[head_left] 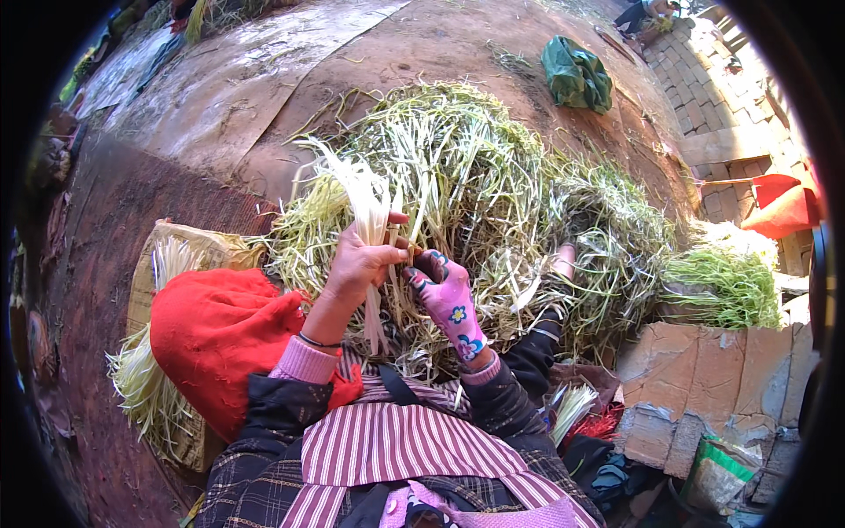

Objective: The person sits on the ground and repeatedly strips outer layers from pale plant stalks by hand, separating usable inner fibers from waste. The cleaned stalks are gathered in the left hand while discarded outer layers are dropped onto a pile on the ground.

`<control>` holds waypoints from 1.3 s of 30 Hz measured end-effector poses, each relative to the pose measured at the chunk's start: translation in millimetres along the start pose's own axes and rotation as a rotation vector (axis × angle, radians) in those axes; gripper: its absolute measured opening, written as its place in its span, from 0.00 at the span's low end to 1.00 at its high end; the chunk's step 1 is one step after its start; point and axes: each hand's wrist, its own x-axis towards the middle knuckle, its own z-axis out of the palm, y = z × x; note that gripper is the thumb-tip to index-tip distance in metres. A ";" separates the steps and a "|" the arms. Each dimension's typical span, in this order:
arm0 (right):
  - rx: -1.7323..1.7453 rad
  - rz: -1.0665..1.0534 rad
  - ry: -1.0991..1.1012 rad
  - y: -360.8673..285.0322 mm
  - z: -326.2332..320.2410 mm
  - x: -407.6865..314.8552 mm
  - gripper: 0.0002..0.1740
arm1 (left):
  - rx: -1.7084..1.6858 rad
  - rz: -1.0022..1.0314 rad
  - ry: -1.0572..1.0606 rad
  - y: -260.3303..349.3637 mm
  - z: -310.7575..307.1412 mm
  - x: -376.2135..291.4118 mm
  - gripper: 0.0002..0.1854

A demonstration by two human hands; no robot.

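My left hand [363, 257], bare, is closed around a bundle of pale plant stalks [367, 198] with long whitish stems, held upright. My right hand [449, 297] wears a pink flowered glove with fingertips showing; its thumb and fingers meet beside the left thumb, pinching the lower end of a stalk [414, 231]. Both hands are above a large heap of green and yellowish stalks [462, 145], with dry brownish matter among them. Left of my left forearm is a red cloth [221, 330] that hides part of a pile of sorted pale stalks [142, 383].
Cardboard or sacking [198, 234] lies under the sorted stalks. A green plastic bag [576, 74] sits beyond the heap. At right are green stalks [726, 277], brickwork [700, 383], a red cloth [782, 204] and a white-green sack [723, 472]. Another person [650, 13] crouches at far right.
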 end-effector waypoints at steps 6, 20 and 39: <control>0.131 -0.201 0.251 -8.8 -41.1 -13.3 0.08 | 0.031 0.039 0.062 7.0 -13.5 2.9 0.23; -0.151 -0.165 -0.093 35.3 -4.3 2.3 0.07 | 0.012 0.113 0.038 24.1 -4.5 -4.7 0.26; -0.153 0.118 0.369 62.3 -120.1 -33.7 0.04 | -0.047 0.179 0.196 9.6 -22.9 3.7 0.25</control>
